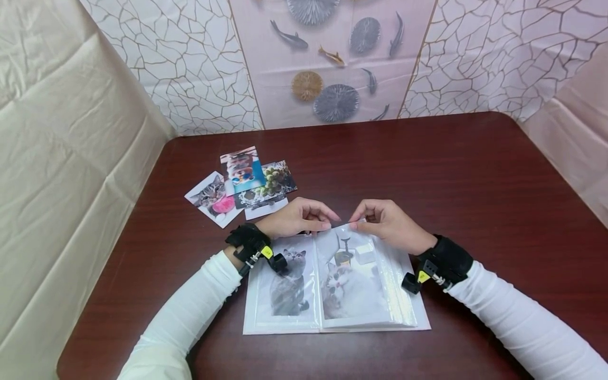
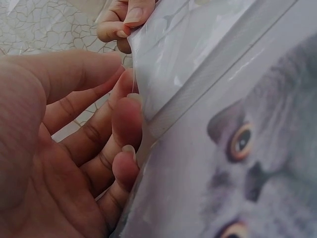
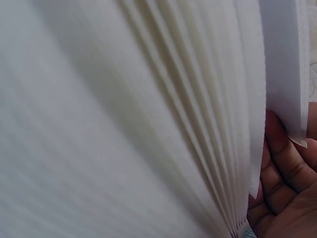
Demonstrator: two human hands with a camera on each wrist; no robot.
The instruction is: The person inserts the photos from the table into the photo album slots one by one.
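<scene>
A photo album (image 1: 424, 319) lies open on the table, its clear pockets reflecting light. A grey cat photo (image 1: 288, 290) fills the left page; on the right page is a photo of a pale cat (image 1: 351, 295). At the right page's top edge, my right hand (image 1: 389, 226) pinches the plastic pocket (image 2: 173, 54) between thumb and fingers. My left hand (image 1: 304, 216) is beside it, loosely bent fingertips touching the pocket's edge, thumb apart from the film. Fanned white album pages (image 3: 198, 109) fill much of the right wrist view, covering part of the right hand.
Several loose photos lie overlapping at the back left: a cat with a pink ball (image 1: 214, 198), a blue-toned print (image 1: 244, 171), a green plant print (image 1: 271, 184) and a mostly covered one (image 1: 266, 209). Patterned cloth (image 1: 332, 63) hangs behind the dark wooden table (image 1: 475, 174).
</scene>
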